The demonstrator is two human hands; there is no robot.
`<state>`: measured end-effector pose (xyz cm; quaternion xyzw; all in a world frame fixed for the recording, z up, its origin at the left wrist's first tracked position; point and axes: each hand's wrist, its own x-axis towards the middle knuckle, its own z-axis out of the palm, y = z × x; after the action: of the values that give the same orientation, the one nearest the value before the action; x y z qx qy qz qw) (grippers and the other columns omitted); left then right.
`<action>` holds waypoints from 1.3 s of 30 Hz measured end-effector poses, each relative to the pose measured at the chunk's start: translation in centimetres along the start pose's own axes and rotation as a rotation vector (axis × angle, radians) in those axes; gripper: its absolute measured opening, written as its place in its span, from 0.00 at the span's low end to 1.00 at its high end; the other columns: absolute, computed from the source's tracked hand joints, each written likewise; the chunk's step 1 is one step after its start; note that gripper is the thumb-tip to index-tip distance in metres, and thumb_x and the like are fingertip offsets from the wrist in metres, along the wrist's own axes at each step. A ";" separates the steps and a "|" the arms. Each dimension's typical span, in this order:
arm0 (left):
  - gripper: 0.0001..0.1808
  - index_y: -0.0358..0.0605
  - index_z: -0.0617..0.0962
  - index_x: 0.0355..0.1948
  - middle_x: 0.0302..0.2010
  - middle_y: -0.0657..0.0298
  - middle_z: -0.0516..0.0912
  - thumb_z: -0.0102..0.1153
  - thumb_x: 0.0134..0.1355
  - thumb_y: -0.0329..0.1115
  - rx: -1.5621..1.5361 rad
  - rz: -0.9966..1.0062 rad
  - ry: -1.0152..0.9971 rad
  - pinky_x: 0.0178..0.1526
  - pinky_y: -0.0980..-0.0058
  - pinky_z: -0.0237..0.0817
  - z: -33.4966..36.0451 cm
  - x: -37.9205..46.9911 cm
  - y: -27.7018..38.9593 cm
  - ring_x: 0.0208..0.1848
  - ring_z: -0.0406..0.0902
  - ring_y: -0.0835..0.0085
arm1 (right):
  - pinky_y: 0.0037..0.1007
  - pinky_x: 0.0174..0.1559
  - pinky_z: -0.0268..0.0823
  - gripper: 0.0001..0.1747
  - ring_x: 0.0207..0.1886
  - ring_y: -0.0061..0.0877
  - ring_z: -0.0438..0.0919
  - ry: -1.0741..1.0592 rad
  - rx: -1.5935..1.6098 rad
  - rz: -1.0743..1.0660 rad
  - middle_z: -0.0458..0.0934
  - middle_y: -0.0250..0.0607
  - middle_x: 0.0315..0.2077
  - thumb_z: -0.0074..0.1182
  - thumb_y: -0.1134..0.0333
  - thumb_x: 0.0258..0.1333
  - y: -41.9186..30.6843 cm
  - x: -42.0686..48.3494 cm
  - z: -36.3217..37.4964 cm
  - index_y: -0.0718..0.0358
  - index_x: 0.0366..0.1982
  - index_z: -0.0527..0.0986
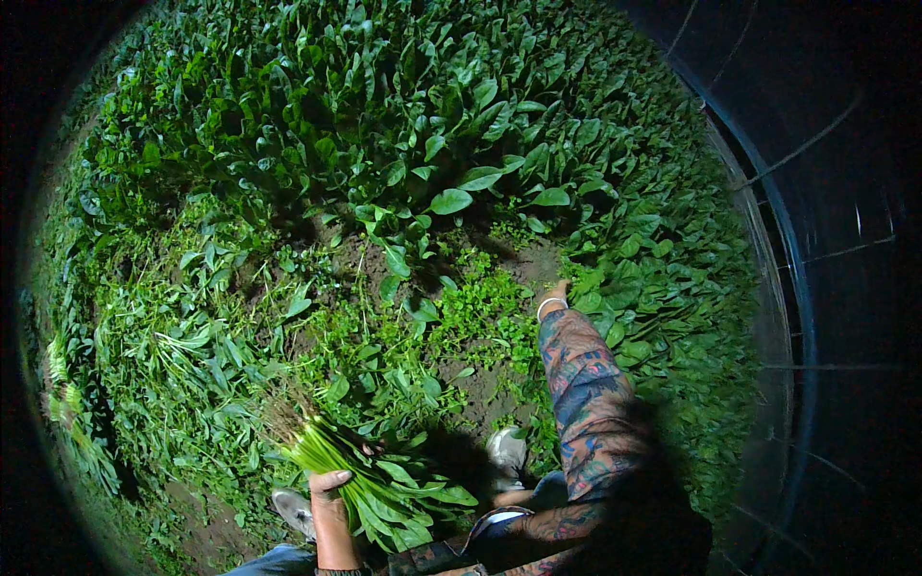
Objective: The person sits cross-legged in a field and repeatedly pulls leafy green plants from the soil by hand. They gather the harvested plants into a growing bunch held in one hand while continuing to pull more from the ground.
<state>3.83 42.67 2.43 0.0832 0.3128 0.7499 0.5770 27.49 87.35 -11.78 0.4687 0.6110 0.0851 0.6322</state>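
My left hand [328,482] is closed around a bunch of leafy greens [382,475] that looks like spinach, low in the view. The bunch's brown roots [288,417] point up and left, while its leaves spread towards the lower right. At right of centre, my right hand [555,294] reaches down to the edge of the standing spinach plants [619,288]. A pale band circles that wrist, just past the patterned sleeve [583,389]. The fingers are mostly hidden, so what they hold, if anything, does not show.
Dense spinach plants [403,86] fill the far side and the right. Small weeds [475,295] and loose leaves cover bare soil [490,396] before me. Pulled bunches [72,410] lie at far left. My shoes [508,453] stand among leaves. Dark sheeting [850,302] borders the right.
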 end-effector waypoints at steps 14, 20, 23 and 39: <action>0.29 0.40 0.75 0.43 0.35 0.59 0.79 0.64 0.35 0.34 0.075 0.023 0.074 0.50 0.61 0.65 0.5 -3.3 0.2 0.39 0.76 0.62 | 0.51 0.52 0.55 0.20 0.56 0.37 0.68 0.147 0.190 0.046 0.71 0.32 0.54 0.45 0.56 0.59 -0.9 -2.5 4.2 0.52 0.51 0.74; 0.28 0.40 0.75 0.43 0.35 0.61 0.79 0.65 0.35 0.34 0.190 0.024 0.142 0.49 0.64 0.66 2.3 -6.3 1.0 0.39 0.76 0.64 | 0.43 0.52 0.54 0.12 0.47 0.30 0.70 0.912 0.353 0.116 0.76 0.32 0.41 0.46 0.62 0.53 1.5 -6.8 3.2 0.53 0.38 0.76; 0.28 0.40 0.75 0.43 0.35 0.61 0.79 0.65 0.35 0.33 0.274 0.011 0.190 0.49 0.65 0.66 3.5 -7.6 1.7 0.38 0.76 0.65 | 0.42 0.50 0.57 0.17 0.51 0.34 0.67 1.238 0.607 -0.106 0.73 0.38 0.43 0.56 0.62 0.45 3.5 -13.1 0.9 0.55 0.40 0.75; 0.31 0.41 0.73 0.47 0.34 0.66 0.77 0.69 0.38 0.28 0.329 0.067 0.075 0.35 0.76 0.70 6.2 -14.0 5.4 0.31 0.75 0.75 | 0.27 0.52 0.65 0.21 0.46 0.25 0.75 0.182 1.716 -1.977 0.77 0.39 0.44 0.51 0.73 0.50 -2.2 -45.8 2.1 0.68 0.49 0.71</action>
<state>6.89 31.32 13.69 0.1591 0.4497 0.7100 0.5180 17.30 53.99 18.05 0.0689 0.5941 -0.7934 -0.1135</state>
